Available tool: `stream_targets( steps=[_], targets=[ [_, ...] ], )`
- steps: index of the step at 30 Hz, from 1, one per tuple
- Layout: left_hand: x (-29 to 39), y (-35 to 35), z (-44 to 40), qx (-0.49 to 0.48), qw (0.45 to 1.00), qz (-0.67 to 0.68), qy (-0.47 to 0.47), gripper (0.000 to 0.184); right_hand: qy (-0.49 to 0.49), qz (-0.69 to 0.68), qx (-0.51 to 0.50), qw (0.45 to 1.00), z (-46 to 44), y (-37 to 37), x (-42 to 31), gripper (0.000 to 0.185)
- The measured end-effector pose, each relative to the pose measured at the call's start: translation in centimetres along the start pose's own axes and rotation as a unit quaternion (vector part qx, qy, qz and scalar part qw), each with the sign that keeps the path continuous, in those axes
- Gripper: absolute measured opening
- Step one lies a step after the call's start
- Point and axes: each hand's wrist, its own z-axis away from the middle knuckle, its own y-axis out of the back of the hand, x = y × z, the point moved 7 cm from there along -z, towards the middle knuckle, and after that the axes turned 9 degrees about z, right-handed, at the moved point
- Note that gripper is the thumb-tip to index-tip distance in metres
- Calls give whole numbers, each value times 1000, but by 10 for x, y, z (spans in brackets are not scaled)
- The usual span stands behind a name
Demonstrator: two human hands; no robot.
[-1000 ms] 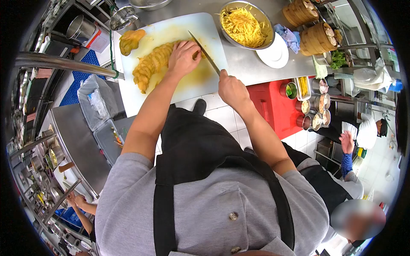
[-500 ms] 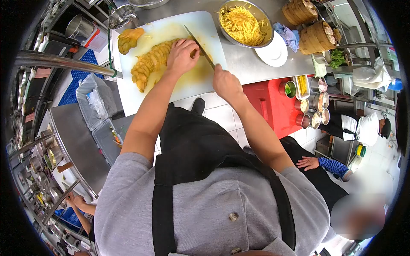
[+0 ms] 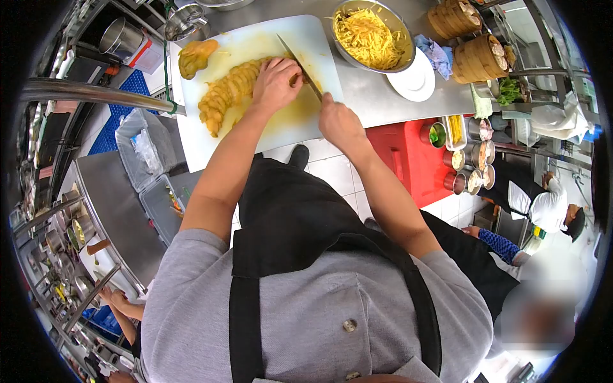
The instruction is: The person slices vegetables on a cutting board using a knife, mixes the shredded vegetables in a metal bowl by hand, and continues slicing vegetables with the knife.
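Note:
My right hand grips the handle of a knife, whose long blade points up and left over the white cutting board. Beside the blade, my left hand has its fingers curled down on a yellow vegetable that looks pickled; the piece under the hand is mostly hidden. A row of overlapping yellow vegetable slices runs left from that hand across the board. One uncut piece of the yellow vegetable lies near the board's upper left corner.
A steel bowl of yellow shreds, a white plate, a blue cloth and bamboo steamers stand right of the board. Below are a red container and several small tins. Other people stand at right and lower left.
The view shifts slightly. My hands and the knife keep nearly the same place on the board. At the right, a co-worker's patterned sleeve and hand have shifted, and another person in white has moved.

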Motion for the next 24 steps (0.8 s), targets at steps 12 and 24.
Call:
stream_targets(
  steps=[12,24],
  targets=[
    [-2,2,3,18,1000,22,5,11,-25,-2,-28,999,8,0,1,26],
    [4,4,0,16,1000,4,-12,10,-15,23,-52,998,23,4,5,25]
  ],
)
